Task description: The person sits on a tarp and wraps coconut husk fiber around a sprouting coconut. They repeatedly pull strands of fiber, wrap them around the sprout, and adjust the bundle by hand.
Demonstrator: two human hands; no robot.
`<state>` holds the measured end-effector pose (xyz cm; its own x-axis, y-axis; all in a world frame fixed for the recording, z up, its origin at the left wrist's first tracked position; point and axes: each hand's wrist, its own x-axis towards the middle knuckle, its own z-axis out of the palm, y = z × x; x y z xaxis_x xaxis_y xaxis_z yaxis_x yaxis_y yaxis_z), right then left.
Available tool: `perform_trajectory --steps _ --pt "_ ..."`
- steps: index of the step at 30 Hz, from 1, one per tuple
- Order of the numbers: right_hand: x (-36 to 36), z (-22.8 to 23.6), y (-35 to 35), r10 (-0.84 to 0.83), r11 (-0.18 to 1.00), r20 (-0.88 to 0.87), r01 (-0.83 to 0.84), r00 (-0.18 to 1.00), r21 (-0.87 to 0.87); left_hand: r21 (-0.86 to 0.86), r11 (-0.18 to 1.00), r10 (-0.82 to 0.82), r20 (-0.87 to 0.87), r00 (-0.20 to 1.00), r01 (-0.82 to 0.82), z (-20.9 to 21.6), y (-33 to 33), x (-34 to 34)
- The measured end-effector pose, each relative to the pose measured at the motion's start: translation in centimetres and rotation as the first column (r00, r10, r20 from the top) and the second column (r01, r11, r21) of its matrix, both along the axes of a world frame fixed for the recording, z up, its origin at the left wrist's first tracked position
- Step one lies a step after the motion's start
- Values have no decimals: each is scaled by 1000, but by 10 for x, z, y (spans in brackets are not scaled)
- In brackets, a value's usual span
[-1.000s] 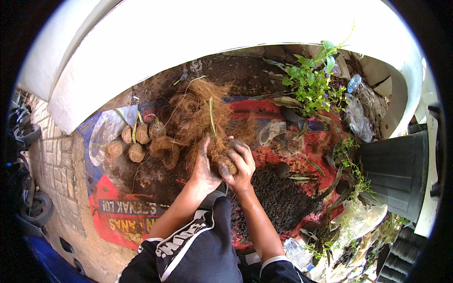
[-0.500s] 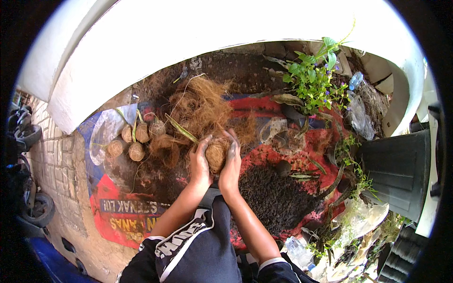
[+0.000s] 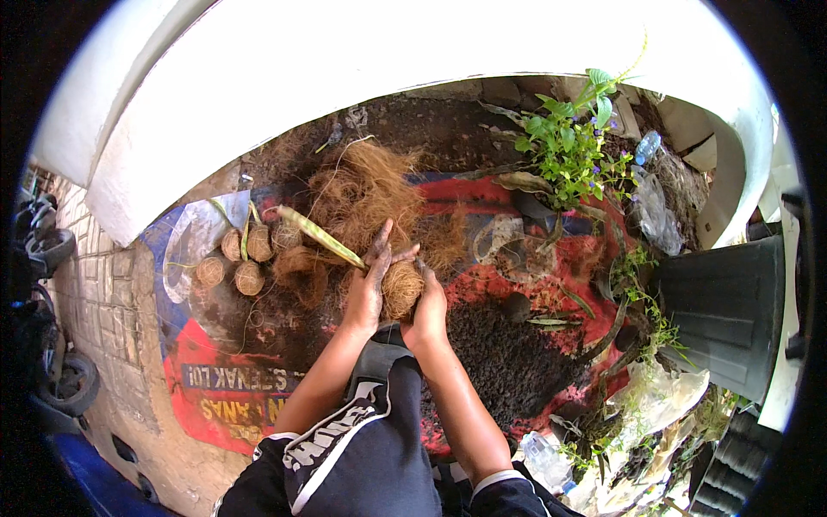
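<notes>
Between my two hands is a round ball of brown coconut fibre [image 3: 401, 291]. From its left side a long green, pale-striped leaf [image 3: 323, 236] sticks out toward the upper left. My left hand [image 3: 368, 289] wraps the ball's left side near the leaf's base, fingers pointing away from me. Against the right side presses my right hand [image 3: 428, 306], its fingers curved around the ball. A loose heap of coconut fibre [image 3: 366, 185] lies just beyond my hands. To the left, several finished-looking fibre balls [image 3: 249, 277] sit grouped, some with leaves standing out of them.
A red and blue printed sheet [image 3: 202, 353] covers the ground. Dark soil [image 3: 500, 362] is heaped on it at right. Farther right are a leafy plant with purple flowers [image 3: 573, 146], a dark grey bin [image 3: 724, 310] and a clear plastic bottle [image 3: 547, 461]. A white curved surface [image 3: 413, 43] spans the far side.
The ball has turned and moved slightly nearer to me, and more of its leaf now shows, pointing upper left. My hands have shifted their hold around it.
</notes>
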<state>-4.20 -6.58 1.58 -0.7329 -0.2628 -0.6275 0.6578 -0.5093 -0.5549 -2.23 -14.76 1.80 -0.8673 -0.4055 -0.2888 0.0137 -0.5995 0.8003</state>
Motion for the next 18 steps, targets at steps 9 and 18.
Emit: perform_trajectory --steps 9,18 --pt "-12 0 14 23 968 -294 -95 956 -232 618 784 51 40 998 -64 -17 -7 6" --pt "-20 10 18 592 783 -802 297 -83 547 637 654 -32 -516 856 408 -18 2 16"
